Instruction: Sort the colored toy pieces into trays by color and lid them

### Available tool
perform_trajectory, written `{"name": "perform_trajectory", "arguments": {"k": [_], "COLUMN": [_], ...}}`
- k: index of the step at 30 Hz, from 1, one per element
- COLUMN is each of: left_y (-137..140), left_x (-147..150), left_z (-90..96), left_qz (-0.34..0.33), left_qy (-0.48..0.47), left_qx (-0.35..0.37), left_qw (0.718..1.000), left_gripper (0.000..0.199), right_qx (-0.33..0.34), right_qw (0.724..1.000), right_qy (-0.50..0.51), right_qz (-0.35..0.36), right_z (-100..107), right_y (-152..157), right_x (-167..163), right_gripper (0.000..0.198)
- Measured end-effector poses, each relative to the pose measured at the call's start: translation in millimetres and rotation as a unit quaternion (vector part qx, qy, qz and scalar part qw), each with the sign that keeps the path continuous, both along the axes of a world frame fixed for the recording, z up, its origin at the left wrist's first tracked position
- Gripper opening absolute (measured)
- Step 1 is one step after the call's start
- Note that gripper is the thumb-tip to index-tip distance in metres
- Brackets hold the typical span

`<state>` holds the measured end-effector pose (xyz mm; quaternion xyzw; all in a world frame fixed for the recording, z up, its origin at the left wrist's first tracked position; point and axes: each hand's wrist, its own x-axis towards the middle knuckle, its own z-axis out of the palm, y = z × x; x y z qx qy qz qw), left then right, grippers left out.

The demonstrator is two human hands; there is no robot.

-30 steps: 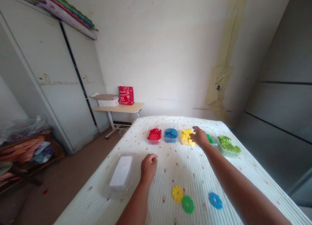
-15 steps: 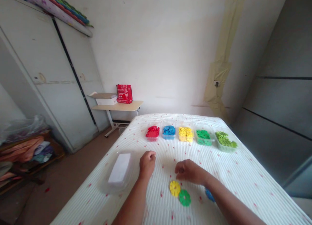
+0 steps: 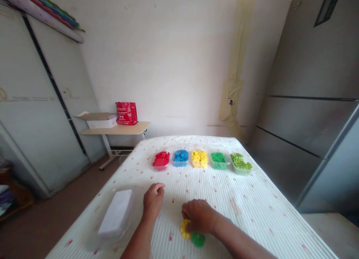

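My right hand [image 3: 200, 216] is over a yellow flower-shaped plastic disc [image 3: 185, 229], thumb and fingertips closed at its edge; the hand covers part of it. Just beside that piece lies a green disc [image 3: 198, 240] of the same kind, flat on the cloth and partly beneath my hand. A sliver of a blue disc [image 3: 229, 219] shows behind my right forearm. To the left, my left hand [image 3: 153, 200] rests on the table with curled fingers, and nothing shows in it. A clear plastic tray [image 3: 127, 229] holding a white rectangular block [image 3: 116, 212] lies left of that hand.
Across the far part of the table [image 3: 157, 143] stand clear tubs of discs: red [image 3: 161, 159], blue [image 3: 181, 158], yellow [image 3: 199, 159], green [image 3: 219, 160] and light green [image 3: 240, 163]. Behind, a side table [image 3: 131, 128] bears a red bag [image 3: 126, 113]. A grey refrigerator [image 3: 300, 113] stands right.
My right hand has come down onto the yellow disc, from just above it. My left hand stays by the tray. The view has turned somewhat to the right.
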<state>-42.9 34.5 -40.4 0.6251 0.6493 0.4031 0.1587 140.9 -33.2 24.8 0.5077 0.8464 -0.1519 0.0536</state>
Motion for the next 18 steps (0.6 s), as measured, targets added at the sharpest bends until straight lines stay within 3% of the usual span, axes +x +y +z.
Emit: {"name": "perform_trajectory", "arguments": {"k": [7, 10, 13, 18], "left_y": [2, 3, 3, 3], "left_x": [-1, -1, -1, -2], "left_z": [-1.9, -2.4, -1.9, -1.9], "left_qz": [-0.006, -0.012, -0.013, -0.012], "left_qy": [-0.009, -0.010, -0.009, -0.014], "left_qx": [-0.001, -0.006, -0.016, -0.016], "left_qw": [1.000, 1.000, 1.000, 1.000], "left_gripper": [0.023, 0.024, 0.024, 0.023], "right_qx": [-0.073, -0.094, -0.029, 0.098], "right_qw": [0.982, 0.969, 0.955, 0.931], "right_qy": [0.175, 0.218, 0.237, 0.249], "right_qz": [0.012, -0.073, -0.178, -0.246], "right_z": [-16, -2, 21, 50], "right_y": [22, 43, 66, 91], "right_x": [17, 31, 47, 72], "right_gripper": [0.022, 0.020, 0.021, 0.032]}}
